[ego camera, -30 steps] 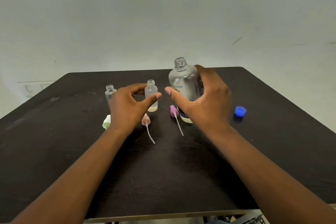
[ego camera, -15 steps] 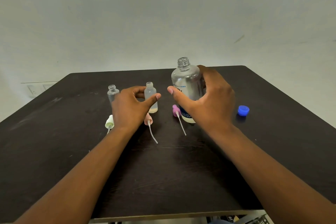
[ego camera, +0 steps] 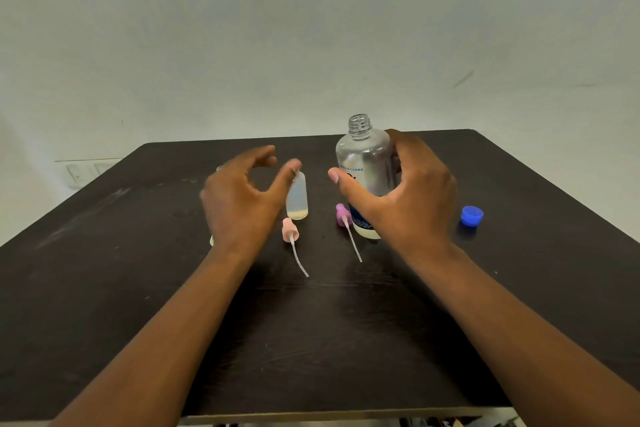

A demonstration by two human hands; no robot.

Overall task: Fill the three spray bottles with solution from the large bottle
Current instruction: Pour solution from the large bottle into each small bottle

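The large clear bottle [ego camera: 363,170] stands uncapped at mid-table with a little yellowish liquid at its bottom. My right hand [ego camera: 408,198] curls round it, fingers behind and thumb at the front. A small frosted spray bottle [ego camera: 298,199] stands to its left with a thin layer of liquid inside. My left hand [ego camera: 239,198] hovers beside it, blurred, fingers spread and holding nothing, and its thumb covers the bottle's neck. Only a sliver of another small clear bottle [ego camera: 219,169] shows behind that hand.
A pink spray head [ego camera: 290,230] and a purple spray head [ego camera: 341,213] lie on the dark table [ego camera: 104,288] with their tubes towards me. A pale green spray head [ego camera: 212,240] peeks out by my left wrist. A blue cap [ego camera: 471,215] lies right of the large bottle.
My left hand has risen and spread wider, now hiding most of the left small bottle. My right hand has stayed round the large bottle.
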